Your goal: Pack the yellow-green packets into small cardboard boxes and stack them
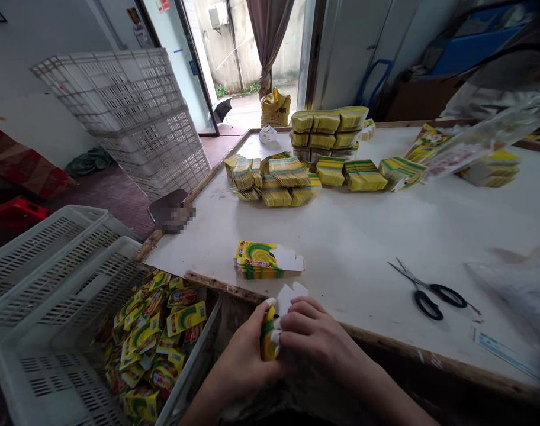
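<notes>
Just off the table's front edge, my left hand [247, 355] is wrapped round a small yellow and green carton [268, 338], thumb up along its side. My right hand [312, 334] has its fingers bent against the carton's white end flaps [292, 293]. What lies inside the carton is hidden by my fingers. A short stack of flat printed cartons [259, 260] rests on the table right ahead of both hands, with white flaps pointing right.
Left below stands a plastic crate [203, 349] holding many yellow packets [185, 318]. Scissors [430, 290] lie on the right of the white table [363, 236]. Bundled cartons [288, 177] are stacked at the back. A person [496, 83] is at the far right.
</notes>
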The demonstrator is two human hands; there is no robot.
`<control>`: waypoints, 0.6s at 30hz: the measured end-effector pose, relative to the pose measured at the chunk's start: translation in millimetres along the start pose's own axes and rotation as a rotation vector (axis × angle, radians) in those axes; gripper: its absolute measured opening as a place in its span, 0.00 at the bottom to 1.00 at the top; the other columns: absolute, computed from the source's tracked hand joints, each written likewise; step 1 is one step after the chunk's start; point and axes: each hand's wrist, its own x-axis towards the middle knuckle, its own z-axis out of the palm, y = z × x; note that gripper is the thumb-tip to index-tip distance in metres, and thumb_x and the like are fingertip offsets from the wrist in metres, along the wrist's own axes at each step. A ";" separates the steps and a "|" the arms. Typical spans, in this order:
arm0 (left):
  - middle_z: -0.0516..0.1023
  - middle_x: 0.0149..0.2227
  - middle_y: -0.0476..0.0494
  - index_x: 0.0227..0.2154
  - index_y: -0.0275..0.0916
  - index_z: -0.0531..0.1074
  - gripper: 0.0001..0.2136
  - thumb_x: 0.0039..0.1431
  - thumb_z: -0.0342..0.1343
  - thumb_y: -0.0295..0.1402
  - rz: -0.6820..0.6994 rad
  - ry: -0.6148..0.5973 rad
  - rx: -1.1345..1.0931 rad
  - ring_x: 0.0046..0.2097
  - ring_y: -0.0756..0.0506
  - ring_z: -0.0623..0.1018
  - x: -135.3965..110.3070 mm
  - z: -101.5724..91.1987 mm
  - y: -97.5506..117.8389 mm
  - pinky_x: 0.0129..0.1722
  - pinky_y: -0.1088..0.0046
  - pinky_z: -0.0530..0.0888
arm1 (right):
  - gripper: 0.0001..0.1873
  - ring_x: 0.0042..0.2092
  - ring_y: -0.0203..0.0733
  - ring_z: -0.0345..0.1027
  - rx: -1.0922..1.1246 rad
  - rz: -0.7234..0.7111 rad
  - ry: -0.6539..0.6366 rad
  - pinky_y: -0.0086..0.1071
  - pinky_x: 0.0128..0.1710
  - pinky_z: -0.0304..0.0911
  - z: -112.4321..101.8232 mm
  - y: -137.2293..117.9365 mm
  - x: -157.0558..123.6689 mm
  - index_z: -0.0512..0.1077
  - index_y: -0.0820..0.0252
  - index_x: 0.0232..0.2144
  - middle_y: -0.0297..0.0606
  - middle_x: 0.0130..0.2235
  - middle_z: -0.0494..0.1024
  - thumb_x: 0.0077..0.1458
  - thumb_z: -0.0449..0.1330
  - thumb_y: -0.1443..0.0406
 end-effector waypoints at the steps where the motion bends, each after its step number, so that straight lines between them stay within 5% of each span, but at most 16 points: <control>1: 0.74 0.54 0.39 0.59 0.42 0.60 0.39 0.43 0.68 0.35 -0.008 0.053 0.037 0.54 0.36 0.74 1.6 6.2 -2.2 0.54 0.60 0.70 | 0.12 0.47 0.47 0.68 -0.006 0.038 0.114 0.44 0.53 0.60 4.8 -1.0 -0.9 0.72 0.49 0.46 0.40 0.43 0.77 0.62 0.56 0.68; 5: 0.78 0.45 0.40 0.55 0.40 0.60 0.31 0.47 0.64 0.33 0.034 0.268 0.239 0.44 0.38 0.79 4.5 17.0 -14.4 0.44 0.63 0.75 | 0.23 0.51 0.52 0.65 0.165 0.455 0.641 0.43 0.50 0.64 15.2 4.5 -4.5 0.63 0.54 0.53 0.46 0.49 0.71 0.55 0.61 0.65; 9: 0.78 0.46 0.38 0.56 0.41 0.57 0.33 0.48 0.64 0.35 0.229 0.290 0.428 0.44 0.38 0.79 1.8 17.6 -24.9 0.41 0.64 0.76 | 0.12 0.31 0.41 0.66 0.724 0.711 0.441 0.32 0.32 0.63 15.5 11.6 3.6 0.70 0.59 0.32 0.34 0.28 0.73 0.52 0.64 0.57; 11: 0.77 0.46 0.37 0.57 0.42 0.54 0.33 0.51 0.63 0.36 0.313 0.308 0.500 0.43 0.40 0.79 0.8 20.7 -27.3 0.41 0.66 0.77 | 0.17 0.27 0.38 0.64 1.045 0.796 0.394 0.30 0.29 0.61 20.6 12.4 9.5 0.70 0.60 0.24 0.32 0.23 0.71 0.48 0.66 0.53; 14: 0.77 0.45 0.37 0.57 0.42 0.52 0.32 0.53 0.61 0.37 0.368 0.375 0.543 0.43 0.41 0.80 1.2 27.0 -26.9 0.40 0.69 0.77 | 0.23 0.26 0.37 0.64 1.405 0.916 0.373 0.31 0.29 0.62 35.0 11.4 14.2 0.71 0.61 0.23 0.33 0.22 0.71 0.42 0.68 0.48; 18: 0.75 0.46 0.35 0.58 0.40 0.53 0.31 0.54 0.60 0.37 0.417 0.446 0.681 0.44 0.40 0.79 4.7 28.0 -25.1 0.41 0.66 0.77 | 0.29 0.23 0.35 0.62 1.498 1.023 0.339 0.27 0.22 0.58 47.9 12.9 9.7 0.72 0.61 0.26 0.32 0.20 0.69 0.43 0.62 0.40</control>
